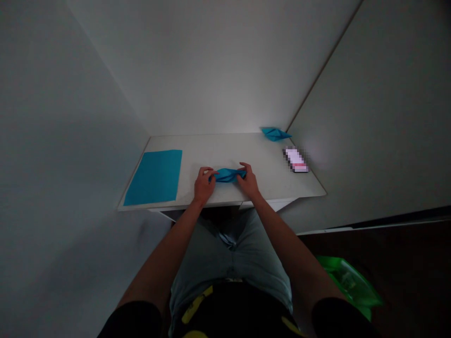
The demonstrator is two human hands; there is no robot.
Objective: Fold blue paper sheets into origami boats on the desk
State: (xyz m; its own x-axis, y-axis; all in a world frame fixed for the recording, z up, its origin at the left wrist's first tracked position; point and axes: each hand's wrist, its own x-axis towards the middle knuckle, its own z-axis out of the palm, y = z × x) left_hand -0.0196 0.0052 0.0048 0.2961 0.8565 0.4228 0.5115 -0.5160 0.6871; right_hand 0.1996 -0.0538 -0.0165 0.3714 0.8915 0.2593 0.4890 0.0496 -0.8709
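Between my hands, near the front edge of the white table, is a folded blue paper boat (226, 175), long and narrow with pointed ends. My left hand (205, 184) pinches its left end between thumb and fingers. At the other end, my right hand (249, 180) grips the tip, with the index finger raised a little. Both tips are partly covered by my fingers. A second blue paper boat (275, 134) rests at the table's back right corner, apart from my hands.
Flat blue paper (155, 177) lies on the left of the white table (211, 145). A phone (296, 159) with a lit, blurred screen sits by the right edge. Walls enclose the back and both sides. A green plastic bag (348, 281) is on the dark floor at lower right.
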